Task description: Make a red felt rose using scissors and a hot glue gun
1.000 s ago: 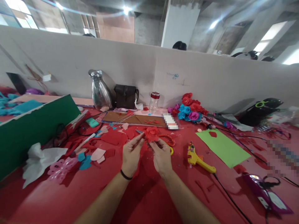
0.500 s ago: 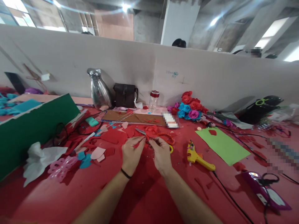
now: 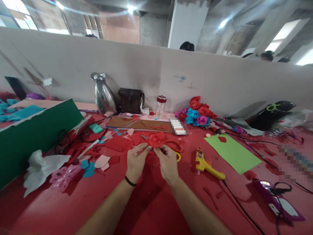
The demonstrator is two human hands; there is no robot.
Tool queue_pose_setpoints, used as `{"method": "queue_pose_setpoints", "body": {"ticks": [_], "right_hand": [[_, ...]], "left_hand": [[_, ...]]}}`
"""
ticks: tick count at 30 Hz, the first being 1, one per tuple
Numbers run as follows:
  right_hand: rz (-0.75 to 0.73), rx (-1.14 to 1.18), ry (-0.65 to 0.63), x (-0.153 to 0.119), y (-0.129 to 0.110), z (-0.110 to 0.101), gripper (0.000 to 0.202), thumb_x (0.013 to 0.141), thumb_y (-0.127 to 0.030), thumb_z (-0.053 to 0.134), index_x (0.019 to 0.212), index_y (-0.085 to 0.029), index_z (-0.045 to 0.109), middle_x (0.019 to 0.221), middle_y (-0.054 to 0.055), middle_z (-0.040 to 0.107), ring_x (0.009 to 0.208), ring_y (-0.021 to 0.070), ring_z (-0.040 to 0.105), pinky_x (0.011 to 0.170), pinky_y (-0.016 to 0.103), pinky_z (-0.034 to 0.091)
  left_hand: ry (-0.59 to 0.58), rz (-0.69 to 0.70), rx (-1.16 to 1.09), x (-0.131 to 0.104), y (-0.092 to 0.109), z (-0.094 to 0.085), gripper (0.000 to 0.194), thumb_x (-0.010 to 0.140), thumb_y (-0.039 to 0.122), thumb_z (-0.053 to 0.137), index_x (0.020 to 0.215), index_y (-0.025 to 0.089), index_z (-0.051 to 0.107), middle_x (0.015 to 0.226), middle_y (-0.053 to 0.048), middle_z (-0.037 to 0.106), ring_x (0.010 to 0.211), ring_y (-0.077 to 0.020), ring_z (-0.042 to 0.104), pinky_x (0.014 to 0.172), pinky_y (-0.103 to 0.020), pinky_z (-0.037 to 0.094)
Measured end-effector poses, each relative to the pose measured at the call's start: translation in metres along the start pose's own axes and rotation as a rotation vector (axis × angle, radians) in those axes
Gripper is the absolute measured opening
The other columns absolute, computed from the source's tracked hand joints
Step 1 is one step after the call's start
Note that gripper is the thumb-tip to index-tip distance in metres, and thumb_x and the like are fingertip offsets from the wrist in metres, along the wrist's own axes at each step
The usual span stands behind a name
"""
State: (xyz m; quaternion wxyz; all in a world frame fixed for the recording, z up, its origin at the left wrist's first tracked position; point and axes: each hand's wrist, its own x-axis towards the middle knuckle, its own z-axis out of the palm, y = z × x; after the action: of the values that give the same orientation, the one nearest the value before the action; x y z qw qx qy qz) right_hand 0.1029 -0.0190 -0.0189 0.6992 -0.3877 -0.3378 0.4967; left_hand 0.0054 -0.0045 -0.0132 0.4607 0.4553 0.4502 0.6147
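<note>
A red paper flower [image 3: 156, 139] with ruffled layers is at the middle of the worktable. My left hand [image 3: 138, 160] is closed, its thumb and forefinger pinching the flower's near left edge. Close beside it, my right hand [image 3: 167, 161] pinches the near right edge. The fingertips hide the flower's underside. Scissors with an orange handle [image 3: 174, 145] lie just behind my right hand, their blade partly covered by the flower. A yellow ring-shaped handle [image 3: 179, 157] shows next to my right fingers. Red paper pieces [image 3: 117, 143] lie to the left of the flower.
On the right are a yellow glue gun [image 3: 207, 166], a green sheet [image 3: 233, 153] and a purple power strip [image 3: 278, 200]. Finished paper roses [image 3: 199, 111], a glass jar [image 3: 160, 107] and a steel jug [image 3: 104, 94] stand along the partition. A green board [image 3: 41, 137] leans at left.
The red paper between my fingers has turned and spread, so its layered flower form now shows. My hands have shifted only slightly.
</note>
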Motion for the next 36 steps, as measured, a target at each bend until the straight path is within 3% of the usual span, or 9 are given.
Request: {"method": "queue_pose_setpoints", "body": {"ticks": [5,10,16,20,23,28,32,36], "right_hand": [[-0.065,-0.01,-0.037,-0.004,0.001,0.002,0.011,0.067,-0.021,0.07,0.077,-0.022,0.073,0.076,0.0,0.072,0.073,0.0152,0.061,0.075,0.03,0.049],[-0.127,-0.045,-0.036,-0.005,-0.001,0.002,0.011,0.068,-0.024,0.069,0.078,-0.02,0.073,0.076,0.001,0.072,0.073,0.0175,0.062,0.074,0.032,0.05],[-0.152,-0.18,-0.094,0.0,-0.004,-0.007,0.011,0.069,-0.021,0.067,0.078,-0.02,0.074,0.075,-0.001,0.071,0.072,0.0162,0.061,0.074,0.03,0.048],[-0.191,-0.164,-0.133,0.001,-0.007,-0.009,0.015,0.068,-0.019,0.066,0.081,-0.023,0.074,0.085,-0.001,0.071,0.081,0.0183,0.063,0.08,0.031,0.047],[-0.182,-0.161,-0.16,0.001,-0.009,-0.009,0.017,0.07,-0.021,0.065,0.084,-0.024,0.074,0.088,0.001,0.071,0.087,0.0211,0.063,0.083,0.034,0.047],[-0.195,-0.201,-0.166,0.001,-0.007,-0.009,0.014,0.071,-0.02,0.063,0.08,-0.022,0.073,0.08,0.0,0.07,0.078,0.0186,0.061,0.078,0.032,0.047],[-0.16,-0.134,-0.126,0.002,-0.003,-0.009,0.011,0.069,-0.019,0.064,0.076,-0.022,0.072,0.074,-0.001,0.069,0.073,0.0173,0.059,0.074,0.03,0.047],[-0.16,-0.219,-0.138,0.004,-0.005,-0.01,0.011,0.069,-0.021,0.064,0.076,-0.021,0.072,0.077,0.0,0.069,0.074,0.0172,0.059,0.075,0.029,0.045]], "left_hand": [[-0.033,-0.051,-0.161,-0.002,0.005,0.002,0.017,0.057,0.029,0.078,0.069,0.018,0.075,0.07,-0.004,0.074,0.071,-0.0175,0.065,0.076,-0.03,0.051],[-0.14,-0.078,-0.25,-0.004,0.01,0.004,0.017,0.057,0.03,0.079,0.069,0.018,0.075,0.069,-0.003,0.073,0.072,-0.0187,0.066,0.074,-0.03,0.052],[-0.219,-0.026,-0.221,0.001,0.008,0.0,0.022,0.059,0.031,0.077,0.076,0.019,0.076,0.074,-0.004,0.074,0.077,-0.0204,0.066,0.077,-0.032,0.052],[-0.288,-0.023,-0.163,0.004,0.011,-0.005,0.024,0.062,0.036,0.075,0.079,0.019,0.076,0.076,-0.006,0.074,0.083,-0.0236,0.066,0.078,-0.035,0.051],[-0.296,-0.058,-0.143,0.005,0.01,-0.007,0.029,0.061,0.044,0.075,0.075,0.019,0.076,0.071,-0.006,0.073,0.081,-0.0257,0.066,0.074,-0.036,0.052],[-0.302,-0.078,-0.153,0.005,0.01,-0.008,0.036,0.054,0.05,0.077,0.07,0.018,0.074,0.066,-0.005,0.072,0.072,-0.0231,0.065,0.068,-0.033,0.051],[-0.234,-0.111,-0.226,0.005,0.016,-0.006,0.04,0.059,0.06,0.07,0.063,0.02,0.072,0.065,-0.004,0.07,0.07,-0.0202,0.064,0.065,-0.03,0.05],[-0.219,-0.17,-0.314,0.006,0.026,-0.007,0.056,0.072,0.067,0.052,0.085,0.016,0.073,0.087,-0.01,0.072,0.084,-0.0223,0.064,0.074,-0.032,0.05]]}}
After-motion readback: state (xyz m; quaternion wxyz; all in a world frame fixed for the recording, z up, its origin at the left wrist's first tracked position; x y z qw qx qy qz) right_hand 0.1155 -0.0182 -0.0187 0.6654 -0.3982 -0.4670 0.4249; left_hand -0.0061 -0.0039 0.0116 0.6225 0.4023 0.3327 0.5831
